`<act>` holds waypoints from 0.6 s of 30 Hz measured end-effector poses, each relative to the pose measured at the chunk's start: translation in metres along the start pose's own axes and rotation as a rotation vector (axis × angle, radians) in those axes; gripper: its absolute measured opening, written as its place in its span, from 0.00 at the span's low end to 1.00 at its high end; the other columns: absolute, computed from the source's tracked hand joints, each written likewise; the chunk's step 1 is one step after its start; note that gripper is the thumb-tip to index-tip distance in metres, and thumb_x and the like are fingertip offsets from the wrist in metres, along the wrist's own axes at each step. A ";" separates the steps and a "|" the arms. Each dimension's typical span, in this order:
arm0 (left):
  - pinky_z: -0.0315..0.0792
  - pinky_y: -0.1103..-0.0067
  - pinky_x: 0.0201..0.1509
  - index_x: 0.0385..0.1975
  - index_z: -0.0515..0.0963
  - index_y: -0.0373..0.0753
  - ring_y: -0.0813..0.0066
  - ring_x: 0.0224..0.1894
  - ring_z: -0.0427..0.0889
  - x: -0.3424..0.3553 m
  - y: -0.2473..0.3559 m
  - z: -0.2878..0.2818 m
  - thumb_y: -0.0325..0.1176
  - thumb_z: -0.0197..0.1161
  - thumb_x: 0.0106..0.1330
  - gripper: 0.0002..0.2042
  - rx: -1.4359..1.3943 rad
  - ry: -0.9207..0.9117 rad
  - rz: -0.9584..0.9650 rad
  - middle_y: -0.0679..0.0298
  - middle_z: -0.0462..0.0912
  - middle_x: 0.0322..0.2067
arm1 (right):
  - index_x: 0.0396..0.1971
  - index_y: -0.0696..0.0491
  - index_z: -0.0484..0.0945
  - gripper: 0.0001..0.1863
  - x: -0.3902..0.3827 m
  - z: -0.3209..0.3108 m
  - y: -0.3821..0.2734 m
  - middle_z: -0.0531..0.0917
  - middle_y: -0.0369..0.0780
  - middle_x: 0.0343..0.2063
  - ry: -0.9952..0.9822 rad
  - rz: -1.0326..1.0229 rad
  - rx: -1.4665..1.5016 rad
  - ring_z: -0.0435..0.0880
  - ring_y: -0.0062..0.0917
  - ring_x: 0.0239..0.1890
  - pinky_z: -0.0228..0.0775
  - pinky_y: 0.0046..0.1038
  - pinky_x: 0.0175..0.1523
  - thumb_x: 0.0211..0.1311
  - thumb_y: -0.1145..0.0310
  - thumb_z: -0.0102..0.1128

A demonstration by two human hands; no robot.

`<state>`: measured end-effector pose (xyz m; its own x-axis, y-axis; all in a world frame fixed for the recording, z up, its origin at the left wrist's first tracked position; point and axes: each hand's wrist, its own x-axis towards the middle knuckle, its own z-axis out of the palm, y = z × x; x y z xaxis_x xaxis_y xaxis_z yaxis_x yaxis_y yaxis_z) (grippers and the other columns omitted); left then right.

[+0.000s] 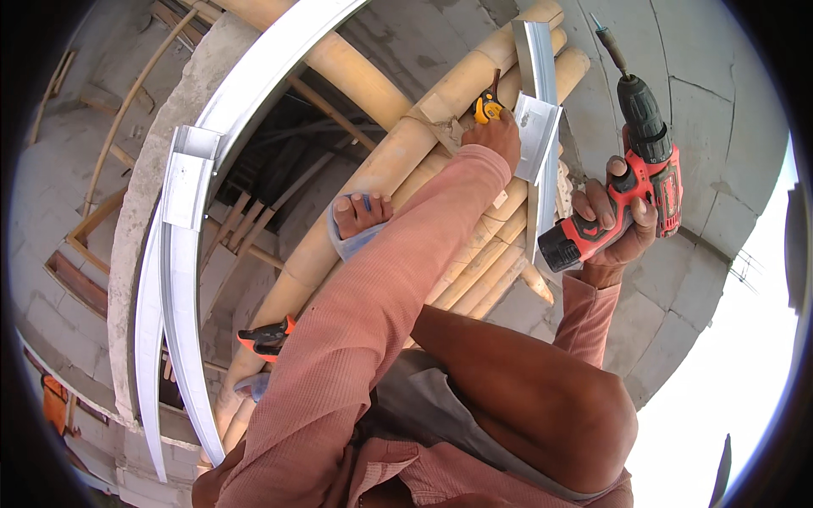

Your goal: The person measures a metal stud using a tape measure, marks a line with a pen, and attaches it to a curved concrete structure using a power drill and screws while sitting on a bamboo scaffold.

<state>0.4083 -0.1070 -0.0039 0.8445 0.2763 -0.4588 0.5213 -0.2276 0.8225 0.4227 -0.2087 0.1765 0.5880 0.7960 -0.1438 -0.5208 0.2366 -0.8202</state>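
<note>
My left hand [495, 138] reaches out over the bamboo poles with its fingers curled against a small yellow and black tool [488, 108] that looks like a tape measure. Most of those fingers are hidden behind the back of the hand. Just right of it stands a silver metal channel [535, 135], with a short piece lapped across it. In my right hand [622, 216] is a red and black cordless drill [652, 182], gripped by its handle. Its long driver bit points up and away from me.
Bamboo poles [385, 165] form the platform under me, and my foot [362, 213] in a blue sandal rests there. Orange and black tool handles [268, 339] lie nearer. Long curved-looking metal channels [182, 254] run along the left, beside a deep opening. A grey block wall [703, 110] rises at right.
</note>
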 end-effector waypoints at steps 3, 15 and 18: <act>0.80 0.58 0.52 0.51 0.74 0.33 0.43 0.44 0.88 -0.012 -0.005 -0.033 0.41 0.57 0.74 0.17 -0.118 0.123 -0.016 0.47 0.88 0.40 | 0.66 0.59 0.63 0.34 -0.001 0.001 0.010 0.81 0.49 0.53 0.173 0.044 -0.106 0.76 0.24 0.24 0.74 0.33 0.35 0.59 0.68 0.61; 0.87 0.76 0.33 0.43 0.69 0.32 0.73 0.35 0.87 -0.170 -0.163 -0.130 0.40 0.68 0.72 0.18 -1.022 0.930 -0.244 0.53 0.84 0.39 | 0.59 0.64 0.73 0.31 0.041 0.085 0.087 0.84 0.55 0.46 -0.111 0.513 -0.365 0.82 0.29 0.24 0.76 0.29 0.30 0.50 0.75 0.65; 0.87 0.76 0.34 0.43 0.69 0.32 0.75 0.36 0.87 -0.198 -0.179 -0.126 0.40 0.69 0.72 0.19 -0.944 0.981 -0.233 0.55 0.84 0.38 | 0.59 0.62 0.74 0.30 0.043 0.111 0.119 0.85 0.52 0.48 -0.177 0.629 -0.505 0.82 0.28 0.24 0.76 0.31 0.32 0.52 0.74 0.66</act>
<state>0.1320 -0.0031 -0.0171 0.1134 0.8480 -0.5177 0.0250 0.5185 0.8547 0.3174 -0.0845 0.1337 0.1513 0.7819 -0.6047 -0.3548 -0.5281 -0.7715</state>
